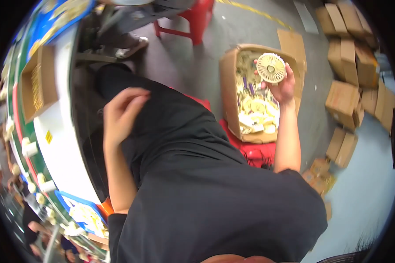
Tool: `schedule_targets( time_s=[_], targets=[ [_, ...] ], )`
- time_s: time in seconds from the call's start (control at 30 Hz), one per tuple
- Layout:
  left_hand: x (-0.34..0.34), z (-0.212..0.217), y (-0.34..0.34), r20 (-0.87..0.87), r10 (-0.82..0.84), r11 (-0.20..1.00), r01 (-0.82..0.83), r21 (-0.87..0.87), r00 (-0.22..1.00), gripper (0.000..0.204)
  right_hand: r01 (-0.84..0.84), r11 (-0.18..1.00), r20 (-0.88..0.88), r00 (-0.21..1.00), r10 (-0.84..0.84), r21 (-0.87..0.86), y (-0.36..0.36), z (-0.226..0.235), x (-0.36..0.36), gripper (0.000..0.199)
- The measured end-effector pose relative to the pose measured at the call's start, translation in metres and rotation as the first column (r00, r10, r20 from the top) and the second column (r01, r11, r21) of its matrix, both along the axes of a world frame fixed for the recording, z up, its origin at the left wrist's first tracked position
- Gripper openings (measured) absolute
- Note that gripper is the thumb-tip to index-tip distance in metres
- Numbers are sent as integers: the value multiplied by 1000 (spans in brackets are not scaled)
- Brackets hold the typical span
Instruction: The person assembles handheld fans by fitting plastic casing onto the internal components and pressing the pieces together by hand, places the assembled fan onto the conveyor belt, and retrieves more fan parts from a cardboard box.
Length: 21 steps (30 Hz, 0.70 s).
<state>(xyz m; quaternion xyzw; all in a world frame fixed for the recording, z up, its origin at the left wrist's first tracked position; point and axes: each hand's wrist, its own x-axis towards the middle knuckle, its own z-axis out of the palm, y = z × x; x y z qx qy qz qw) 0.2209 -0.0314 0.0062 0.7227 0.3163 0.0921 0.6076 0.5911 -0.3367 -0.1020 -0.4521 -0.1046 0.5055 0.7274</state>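
My right hand (pixel 281 87) is closed on a cream, round fan grille (pixel 271 68) with radial slots and a small hub in the middle. It is held up over a cardboard box (pixel 229 98) that stands at my right. Inside the box lie many cream plastic parts (pixel 256 107), some of them round and slotted. Over my lap hangs my left hand (pixel 120 115), its fingers loosely bent and slightly apart, with nothing visible in them. Nearest to that hand are my dark trousers and the edge of the white worktop.
At left runs a white worktop (pixel 57 140) with a small carton (pixel 49 81) and a blue tray (pixel 68 199) of cream parts. A green conveyor lies beyond. Red stools (pixel 197 22) and another person's leg (pixel 118 26) are ahead. Cardboard boxes (pixel 342 98) line the right.
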Motion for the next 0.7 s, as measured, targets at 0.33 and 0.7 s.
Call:
schedule_targets(
  time_s=[0.33, 0.7],
  targets=[
    [-52, 4, -20, 491, -115, 959, -33, 283, 864, 58, -476, 557, -82, 706, 703, 681, 254, 179, -251, 90],
    [-254, 28, 19, 473, 837, 477, -788, -388, 274, 41, -874, 461, 431, 478, 765, 151, 437, 174, -461, 41]
  ],
)
